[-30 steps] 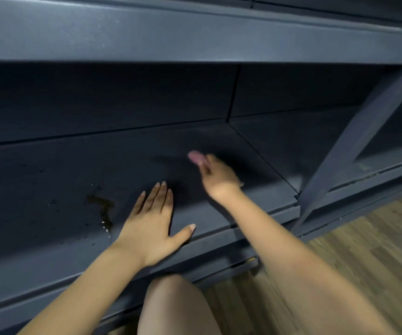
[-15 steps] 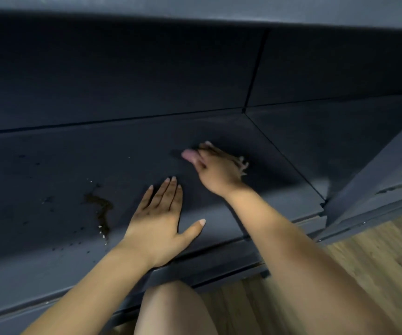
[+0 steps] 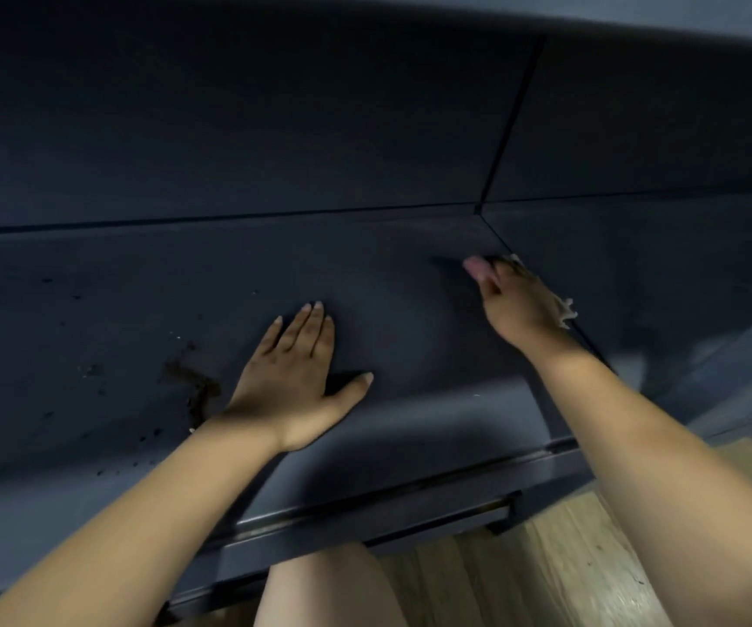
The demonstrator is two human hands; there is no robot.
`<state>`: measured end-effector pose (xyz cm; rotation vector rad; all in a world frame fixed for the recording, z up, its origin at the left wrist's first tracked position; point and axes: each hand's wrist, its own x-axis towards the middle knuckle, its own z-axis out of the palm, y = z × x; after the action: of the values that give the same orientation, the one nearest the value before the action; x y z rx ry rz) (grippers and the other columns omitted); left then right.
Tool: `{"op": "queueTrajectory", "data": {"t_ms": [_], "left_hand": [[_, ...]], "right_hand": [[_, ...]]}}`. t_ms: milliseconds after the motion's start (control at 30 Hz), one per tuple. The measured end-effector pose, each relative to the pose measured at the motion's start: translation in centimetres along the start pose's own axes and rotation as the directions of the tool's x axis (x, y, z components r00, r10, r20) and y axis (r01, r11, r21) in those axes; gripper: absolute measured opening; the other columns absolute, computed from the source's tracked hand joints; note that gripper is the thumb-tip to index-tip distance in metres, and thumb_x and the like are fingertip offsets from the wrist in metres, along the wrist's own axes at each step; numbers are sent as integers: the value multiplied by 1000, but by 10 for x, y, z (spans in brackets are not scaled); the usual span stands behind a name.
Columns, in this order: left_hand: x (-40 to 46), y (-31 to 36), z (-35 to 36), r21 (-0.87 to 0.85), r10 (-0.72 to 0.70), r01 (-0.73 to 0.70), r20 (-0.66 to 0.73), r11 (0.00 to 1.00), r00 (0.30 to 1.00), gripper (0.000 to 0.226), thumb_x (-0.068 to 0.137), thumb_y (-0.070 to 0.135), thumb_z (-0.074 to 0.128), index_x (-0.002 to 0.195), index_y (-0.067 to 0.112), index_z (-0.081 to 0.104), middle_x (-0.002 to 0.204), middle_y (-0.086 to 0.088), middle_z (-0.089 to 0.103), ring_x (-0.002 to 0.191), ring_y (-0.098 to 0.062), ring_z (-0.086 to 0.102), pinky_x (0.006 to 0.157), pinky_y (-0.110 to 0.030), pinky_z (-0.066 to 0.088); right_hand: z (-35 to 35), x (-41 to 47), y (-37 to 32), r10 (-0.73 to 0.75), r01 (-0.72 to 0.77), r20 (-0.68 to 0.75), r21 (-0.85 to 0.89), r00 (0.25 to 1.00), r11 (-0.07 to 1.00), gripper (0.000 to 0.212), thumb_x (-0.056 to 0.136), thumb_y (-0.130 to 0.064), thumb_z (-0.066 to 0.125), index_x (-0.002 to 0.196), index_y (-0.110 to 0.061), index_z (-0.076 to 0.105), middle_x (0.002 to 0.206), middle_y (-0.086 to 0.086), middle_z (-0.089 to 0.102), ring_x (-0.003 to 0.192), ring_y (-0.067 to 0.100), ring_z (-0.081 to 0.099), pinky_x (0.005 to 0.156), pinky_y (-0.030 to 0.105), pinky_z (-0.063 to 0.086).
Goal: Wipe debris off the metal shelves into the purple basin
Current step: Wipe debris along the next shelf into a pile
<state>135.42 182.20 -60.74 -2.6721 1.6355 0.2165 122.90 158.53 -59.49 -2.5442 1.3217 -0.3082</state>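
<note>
Now the right hand (image 3: 519,305) is seen pressed down near the back of the metal shelf (image 3: 410,273), close to the seam with the next panel, fingers curled on a pale frayed cloth (image 3: 566,310) that sticks out on its far side. Compared with a second ago, this hand has been pushed deeper and further right across the shelf, so a wiping stroke is judged to be in progress. The left hand (image 3: 293,377) is laid flat, fingers straight, nothing held, bracing on the shelf just where it was before. A brown stain (image 3: 198,386) and scattered dark crumbs (image 3: 148,436) are left untouched just to the left of the left hand, well apart from the cloth. The purple basin is not in view, so its place cannot be told. A bare knee (image 3: 329,586) and wood floor (image 3: 568,572) are seen below both hands. Most debris is judged still to be cleared; the stroke so far has been worked on the cleaner right part.
</note>
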Motion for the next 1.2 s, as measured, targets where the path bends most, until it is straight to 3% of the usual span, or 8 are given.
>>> {"op": "queueTrajectory", "data": {"t_ms": [300,400,467,633,833,1000,1100,1200], "left_hand": [[1,-2,2,-37,8,-9,-42,999,999,110,61,70,-18,152,10,-7,160,-4,-14,145,-11,-17,113,-26,-17],[-1,-2,0,-39,10,-12,-38,999,999,104,67,71,-14,152,11,-8,160,-4,-14,145,-10,-17,114,-26,-16],[-1,-3,1,-32,9,-10,-41,999,999,108,63,70,-18,152,10,-8,160,-3,-14,145,-10,-18,114,-26,-16],[0,-4,1,-18,8,-9,-53,1000,999,109,64,71,-18,152,10,-4,160,-2,-13,145,-10,-17,114,-26,-16],[3,-2,3,-11,3,-4,-49,1000,999,108,63,71,-20,152,11,-7,160,-2,-16,144,-10,-19,115,-27,-16],[3,-1,2,4,-10,10,-27,1000,1000,95,81,73,-5,152,10,-5,160,-3,-15,145,-11,-18,115,-28,-16],[3,-1,2,-8,8,-8,-42,1000,999,108,63,69,-19,152,10,-5,160,-4,-13,145,-11,-16,114,-27,-16],[2,-2,2,-46,16,-19,-53,999,998,106,66,69,-17,152,10,-5,161,-5,-9,146,-11,-13,115,-28,-15]], "right_hand": [[48,-5,-124,-460,454,95,78,883,887,37,102,-33,28,134,-36,47,149,-1,38,136,19,35,108,36,32],[50,-3,-133,-463,442,128,163,877,882,40,103,-31,29,139,-21,42,150,-1,36,135,19,37,107,30,30],[43,1,-115,-477,448,93,230,874,864,38,103,-29,26,137,-29,44,143,-6,45,126,17,47,103,33,38],[20,33,-35,-120,143,-176,123,977,982,40,100,-25,29,132,-33,50,136,5,50,122,28,49,102,41,40],[3,50,-16,116,-116,35,-1,993,993,53,102,-42,19,145,-14,32,156,7,21,142,27,22,111,46,18],[19,54,-80,-127,122,163,38,978,992,50,101,-49,20,141,-26,40,150,6,35,135,26,37,109,41,28],[35,30,-131,-398,376,262,131,879,917,40,104,-40,19,140,-41,36,152,1,31,134,24,36,107,41,29],[39,3,-166,-544,513,276,180,792,839,41,105,-27,23,144,-31,33,156,-3,22,143,17,20,107,28,22]]}}
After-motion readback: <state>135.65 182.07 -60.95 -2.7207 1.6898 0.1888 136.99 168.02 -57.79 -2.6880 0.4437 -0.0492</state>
